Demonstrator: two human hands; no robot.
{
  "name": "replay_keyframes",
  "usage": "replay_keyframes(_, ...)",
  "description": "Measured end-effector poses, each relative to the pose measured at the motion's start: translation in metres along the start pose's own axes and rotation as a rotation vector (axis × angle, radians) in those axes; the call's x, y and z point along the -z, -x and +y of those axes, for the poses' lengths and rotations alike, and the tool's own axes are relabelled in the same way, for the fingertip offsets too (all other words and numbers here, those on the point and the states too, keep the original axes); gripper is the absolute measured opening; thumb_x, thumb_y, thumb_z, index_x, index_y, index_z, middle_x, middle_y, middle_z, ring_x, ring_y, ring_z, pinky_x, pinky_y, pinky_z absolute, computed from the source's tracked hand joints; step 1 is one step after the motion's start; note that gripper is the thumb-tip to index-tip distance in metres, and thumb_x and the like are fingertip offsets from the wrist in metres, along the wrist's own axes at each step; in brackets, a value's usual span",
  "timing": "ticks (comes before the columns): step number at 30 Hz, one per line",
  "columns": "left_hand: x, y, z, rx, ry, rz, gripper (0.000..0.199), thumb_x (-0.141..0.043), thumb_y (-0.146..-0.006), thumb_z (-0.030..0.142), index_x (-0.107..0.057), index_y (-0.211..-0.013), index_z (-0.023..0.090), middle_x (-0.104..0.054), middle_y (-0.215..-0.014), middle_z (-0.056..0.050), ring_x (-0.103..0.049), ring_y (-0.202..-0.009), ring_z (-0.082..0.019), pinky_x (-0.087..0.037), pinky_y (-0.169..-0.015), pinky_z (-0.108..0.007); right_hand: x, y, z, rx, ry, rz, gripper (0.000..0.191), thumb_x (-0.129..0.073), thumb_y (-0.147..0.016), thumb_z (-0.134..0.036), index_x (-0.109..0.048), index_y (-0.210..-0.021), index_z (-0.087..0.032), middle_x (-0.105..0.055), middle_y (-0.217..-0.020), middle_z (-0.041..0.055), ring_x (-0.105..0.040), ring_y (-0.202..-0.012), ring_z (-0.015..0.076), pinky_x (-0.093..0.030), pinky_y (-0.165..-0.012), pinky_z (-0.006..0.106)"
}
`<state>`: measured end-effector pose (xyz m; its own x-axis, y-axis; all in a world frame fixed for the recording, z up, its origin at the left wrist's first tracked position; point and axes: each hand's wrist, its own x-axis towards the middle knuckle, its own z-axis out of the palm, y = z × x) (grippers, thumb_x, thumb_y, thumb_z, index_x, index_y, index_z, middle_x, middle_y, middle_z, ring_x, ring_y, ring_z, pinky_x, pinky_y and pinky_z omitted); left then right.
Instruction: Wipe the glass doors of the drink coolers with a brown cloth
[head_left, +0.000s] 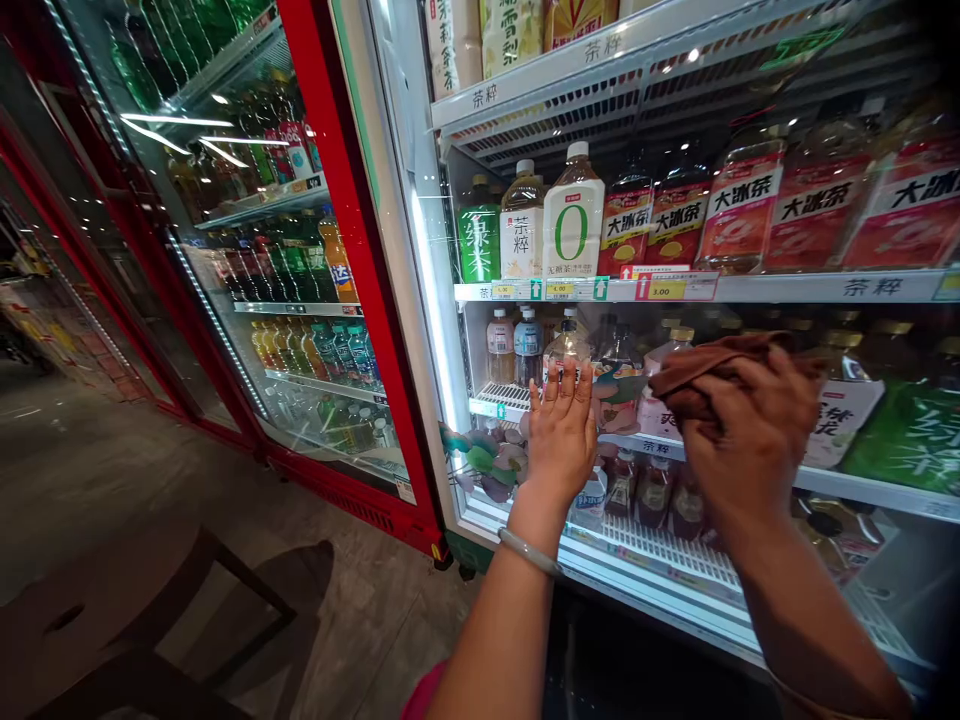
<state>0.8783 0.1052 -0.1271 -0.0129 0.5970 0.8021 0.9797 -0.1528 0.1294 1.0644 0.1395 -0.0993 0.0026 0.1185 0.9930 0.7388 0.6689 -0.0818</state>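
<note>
1. Currently, cleaning the cooler's glass [660, 260] is looking like the step in hand; that is a judgement, going by the cloth [697, 372] and the two raised hands.

2. Cloth: brown, bunched, sitting in the right hand [757, 420], in front of the bottles [742, 210]. Whether it is touching the glass, the view is not showing clearly.

3. Right fingers: bending over the cloth, gripping it in folds. The thumb is not reading clearly.

4. Left hand [561, 435]: holding nothing. Palm is facing the glass, fingers are pointing up, straight and slightly spread. It is seemingly bracing there, just right of a leaf pattern [487, 462].

5. Arms: both are reaching forward and up from the lower edge. Left forearm, wearing a bangle [529, 552], is slanting up to the right; right forearm is slanting up to the left. The hands are standing apart, roughly level.

6. Next move, by guess: calling for a flatter cloth under the right fingers and even pressure, with the left palm steadying.

7. Left of all this, a red frame [367, 260] is edging the neighbouring cooler.
</note>
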Motion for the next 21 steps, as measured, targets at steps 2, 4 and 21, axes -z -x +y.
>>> replay_keyframes(2, 0.001, 0.000, 0.003, 0.007, -0.013, -0.023, 0.066, -0.038, -0.106, 0.025, -0.013, -0.167, 0.025, -0.011, -0.174, -0.003, 0.000, -0.161, -0.024, -0.014, -0.131, -0.060, -0.003, 0.000, -0.001, -0.033, 0.011, 0.020, 0.029, -0.065, -0.085, -0.021, -0.071, -0.114, -0.024, -0.063, -0.139, 0.0097, -0.040, -0.150, 0.0378, -0.028, -0.124, 0.068)
replay_keyframes(4, 0.000, 0.000, 0.008, 0.023, -0.029, -0.033, 0.066, -0.039, -0.105, 0.026, -0.016, -0.167, 0.024, -0.008, -0.174, -0.004, 0.001, -0.161, -0.026, -0.013, -0.130, -0.062, -0.010, 0.006, -0.012, -0.006, 0.016, -0.064, 0.034, -0.066, -0.084, -0.020, -0.071, -0.117, -0.025, -0.061, -0.141, 0.0095, -0.034, -0.153, 0.0391, -0.021, -0.125, 0.071)
replay_keyframes(21, -0.017, 0.017, 0.018, -0.082, -0.117, -0.066, 0.071, -0.043, -0.106, 0.033, -0.009, -0.167, 0.021, -0.009, -0.175, -0.010, -0.005, -0.162, -0.030, -0.021, -0.130, -0.063, -0.001, 0.026, 0.000, 0.055, 0.039, -0.076, 0.024, -0.067, -0.086, -0.016, -0.072, -0.109, -0.022, -0.067, -0.128, 0.0115, -0.045, -0.146, 0.0362, -0.021, -0.129, 0.064)
